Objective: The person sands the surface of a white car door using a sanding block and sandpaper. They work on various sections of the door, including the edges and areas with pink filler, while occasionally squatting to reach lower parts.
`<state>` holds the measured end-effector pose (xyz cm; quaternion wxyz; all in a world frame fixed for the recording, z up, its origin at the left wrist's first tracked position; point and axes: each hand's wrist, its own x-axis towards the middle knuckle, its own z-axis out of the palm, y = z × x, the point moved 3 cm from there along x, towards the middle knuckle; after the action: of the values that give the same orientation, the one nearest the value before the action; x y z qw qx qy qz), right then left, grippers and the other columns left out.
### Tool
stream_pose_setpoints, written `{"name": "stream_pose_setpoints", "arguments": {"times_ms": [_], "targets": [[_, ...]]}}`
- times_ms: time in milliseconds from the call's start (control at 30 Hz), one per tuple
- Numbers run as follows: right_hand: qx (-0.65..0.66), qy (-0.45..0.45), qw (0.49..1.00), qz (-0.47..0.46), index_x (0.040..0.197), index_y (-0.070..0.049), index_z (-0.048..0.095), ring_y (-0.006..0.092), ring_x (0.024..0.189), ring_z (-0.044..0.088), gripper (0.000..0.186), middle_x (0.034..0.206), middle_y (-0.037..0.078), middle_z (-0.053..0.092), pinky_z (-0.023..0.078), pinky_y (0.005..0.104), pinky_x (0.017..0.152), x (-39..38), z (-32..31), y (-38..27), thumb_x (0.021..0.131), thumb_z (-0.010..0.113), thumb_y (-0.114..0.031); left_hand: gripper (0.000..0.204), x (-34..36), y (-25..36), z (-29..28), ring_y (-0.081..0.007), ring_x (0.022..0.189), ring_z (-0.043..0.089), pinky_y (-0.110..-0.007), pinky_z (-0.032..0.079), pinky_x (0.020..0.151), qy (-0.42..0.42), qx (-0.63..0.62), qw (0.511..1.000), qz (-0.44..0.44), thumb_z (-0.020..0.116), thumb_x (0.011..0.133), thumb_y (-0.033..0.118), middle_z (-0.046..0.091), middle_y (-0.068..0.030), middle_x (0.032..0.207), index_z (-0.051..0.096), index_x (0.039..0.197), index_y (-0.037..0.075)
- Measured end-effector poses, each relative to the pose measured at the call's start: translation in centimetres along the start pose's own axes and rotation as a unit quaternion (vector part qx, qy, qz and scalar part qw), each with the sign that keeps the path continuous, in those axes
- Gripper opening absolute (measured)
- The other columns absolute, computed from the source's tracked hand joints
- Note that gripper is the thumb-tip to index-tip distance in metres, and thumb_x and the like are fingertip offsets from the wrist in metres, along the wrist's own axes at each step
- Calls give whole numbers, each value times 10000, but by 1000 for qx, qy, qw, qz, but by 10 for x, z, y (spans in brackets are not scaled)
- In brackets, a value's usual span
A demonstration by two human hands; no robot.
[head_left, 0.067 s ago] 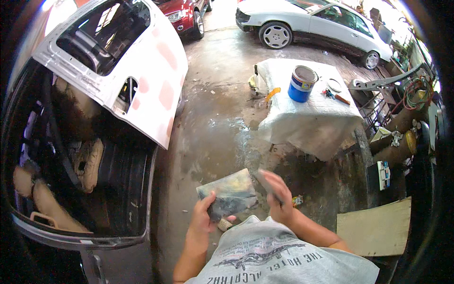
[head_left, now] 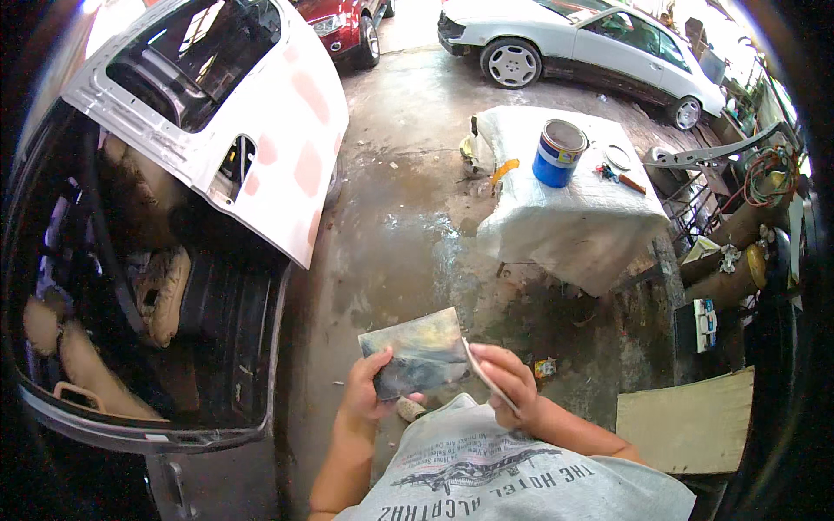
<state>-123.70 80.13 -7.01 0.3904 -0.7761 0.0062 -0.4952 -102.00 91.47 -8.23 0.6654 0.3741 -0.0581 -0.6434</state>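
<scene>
My left hand [head_left: 368,387] is closed on a flat rectangular plate [head_left: 419,354], thumb on top and fingers beneath. Dark grey and yellowish smears cover its face. At the plate's right side, my right hand [head_left: 514,387] grips a thin, pale flat spreader [head_left: 492,375], seen nearly edge-on. The spreader's upper end meets or almost meets the plate's right edge; I cannot tell which. Both things are held in front of my grey shirt, above the floor.
Ahead to the right, a white-covered table [head_left: 573,234] bears a blue can [head_left: 557,156], a round lid [head_left: 618,157] and a brown-handled tool [head_left: 632,184]. On the left stands a vehicle with an open, patched white door [head_left: 291,148]. A white car [head_left: 591,48] is parked beyond.
My right hand has turned, and the spreader's upper end has shifted slightly left and down to the plate's right edge. The plate stays nearly in place in my left hand.
</scene>
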Motion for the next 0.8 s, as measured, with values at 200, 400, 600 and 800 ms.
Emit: {"name": "stream_pose_setpoints", "arguments": {"times_ms": [200,400,600,800], "targets": [[-24,-34,998,53,1391,-31,533,397,1191,620,518,1343,237,590,521,434,984,46,-24,17,880,617,-27,468,-5,5,5,-327,955,721,-446,643,653,-32,132,991,-22,633,923,181,691,-181,1149,533,1314,-56],[-192,-234,945,120,1253,-42,619,330,1061,680,464,1201,153,667,585,405,843,69,-27,-10,792,674,-44,512,-15,24,50,-303,1180,648,-363,584,893,-43,819,478,315,617,888,68,639,-169,1318,517,1386,9],[-212,-297,931,29,1152,-54,650,290,966,706,358,1138,130,681,600,391,764,65,-1,-27,798,670,-109,557,-12,26,54,-275,1246,608,-361,590,870,-1,878,357,318,571,865,25,621,-161,1347,503,1418,19],[-196,-104,930,292,1261,-57,606,306,1017,684,391,1168,141,678,550,388,875,61,-25,64,887,694,-130,518,-27,16,58,-316,1204,629,-376,556,932,-18,828,482,286,631,898,115,632,-189,1319,535,1403,51]]}}
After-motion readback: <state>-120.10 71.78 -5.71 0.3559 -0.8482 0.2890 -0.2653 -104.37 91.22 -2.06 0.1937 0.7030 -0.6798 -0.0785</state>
